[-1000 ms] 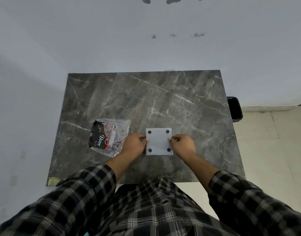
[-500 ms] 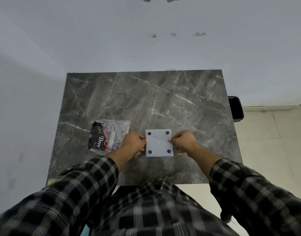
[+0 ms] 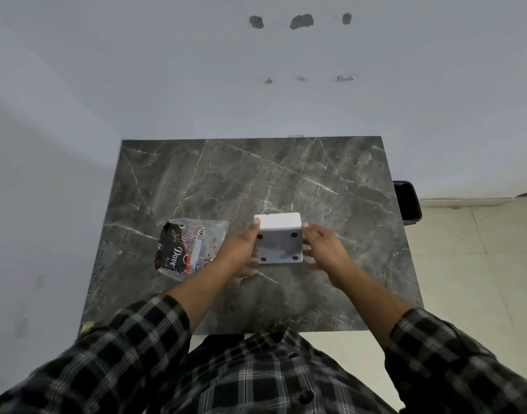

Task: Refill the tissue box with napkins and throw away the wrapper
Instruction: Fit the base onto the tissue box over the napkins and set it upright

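Holding a white tissue box (image 3: 278, 239) between both hands, a person in a plaid shirt is tilting it over the dark marble table (image 3: 286, 180), so that its underside with four black round feet is facing the camera and one plain white side is showing above. The left hand (image 3: 241, 249) is pressing against the box's left edge with the thumb tip resting at the upper left corner, its grip pinching the box. The right hand (image 3: 323, 245) is lying along the right edge, its fingers loosely spread and blurred, touching the box at the upper right corner. The napkin pack (image 3: 187, 249), in clear wrapper with a black printed label, is lying on the table just left of the left hand. A black bin (image 3: 408, 201) is standing on the floor beside the table's right edge.
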